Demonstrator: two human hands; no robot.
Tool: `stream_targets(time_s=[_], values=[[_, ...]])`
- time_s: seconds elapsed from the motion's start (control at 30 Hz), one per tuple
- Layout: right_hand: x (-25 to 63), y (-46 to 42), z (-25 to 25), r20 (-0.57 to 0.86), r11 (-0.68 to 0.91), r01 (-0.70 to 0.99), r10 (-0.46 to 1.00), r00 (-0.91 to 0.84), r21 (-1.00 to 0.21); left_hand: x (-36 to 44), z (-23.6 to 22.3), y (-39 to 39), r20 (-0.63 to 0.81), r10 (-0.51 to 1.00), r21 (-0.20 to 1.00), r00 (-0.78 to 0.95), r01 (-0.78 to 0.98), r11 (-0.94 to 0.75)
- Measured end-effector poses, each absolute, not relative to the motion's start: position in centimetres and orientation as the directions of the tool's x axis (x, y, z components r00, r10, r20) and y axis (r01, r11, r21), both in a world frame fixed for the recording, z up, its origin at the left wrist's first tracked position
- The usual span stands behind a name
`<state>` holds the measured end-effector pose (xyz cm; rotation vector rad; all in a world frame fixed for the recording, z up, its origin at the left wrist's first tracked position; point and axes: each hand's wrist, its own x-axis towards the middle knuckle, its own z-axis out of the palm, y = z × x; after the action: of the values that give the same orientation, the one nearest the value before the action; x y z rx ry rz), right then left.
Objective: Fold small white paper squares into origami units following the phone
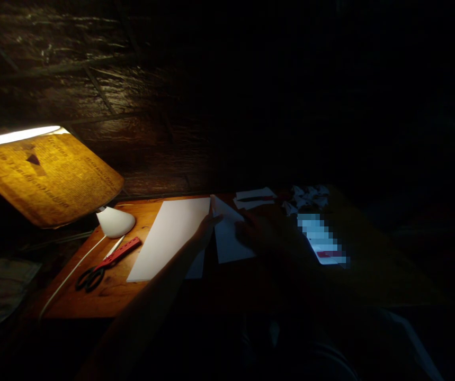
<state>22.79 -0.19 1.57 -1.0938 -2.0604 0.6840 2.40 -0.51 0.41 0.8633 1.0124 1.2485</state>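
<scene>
A white sheet of paper [229, 246], its upper left edge slightly raised, lies between my two hands. My left hand [208, 228] has its left edge, thumb stretched over the paper and fingers closed on it. In deep shadow, my right hand [253, 228] touches the sheet's right side with curled fingers that are hard to make out. Left of these, a larger white sheet [163, 243] rests flat on the wooden table, partly covered by my left forearm.
A lit lamp [114, 221] stands at the left, its cord running down the table. Scissors [92, 276] and a red strip [126, 251] lie beside it. Paper pieces [253, 196], crumpled paper [310, 196] and a glowing phone [318, 241] are farther right. A dark wall rises behind.
</scene>
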Motion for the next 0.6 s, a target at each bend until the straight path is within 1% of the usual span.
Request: stream_targets(time_s=[0.13, 0.37, 0.5, 0.6], values=[[22.74, -0.13, 1.17, 0.315, 0.493, 0.46, 0.855, -0.411, -0.739, 2.26, 0.49, -0.37, -0.136, 0.991, 0.93, -0.005, -0.346, 0.126], [22.7, -0.07, 1.06, 0.288, 0.459, 0.499, 0.878, -0.384, -0.735, 2.47, 0.09, 0.16, -0.095, 0.995, 0.899, -0.012, -0.431, 0.08], [22.88, -0.05, 1.17, 0.305, 0.479, 0.505, 0.868, -0.391, -0.718, 2.45, -0.22, 0.19, -0.068, 0.998, 0.916, 0.017, -0.396, 0.069], [23.01, 0.03, 1.16, 0.287, 0.488, 0.519, 0.861, -0.42, -0.702, 2.46, -0.34, 0.05, -0.018, 0.999, 0.93, 0.044, -0.365, 0.032]])
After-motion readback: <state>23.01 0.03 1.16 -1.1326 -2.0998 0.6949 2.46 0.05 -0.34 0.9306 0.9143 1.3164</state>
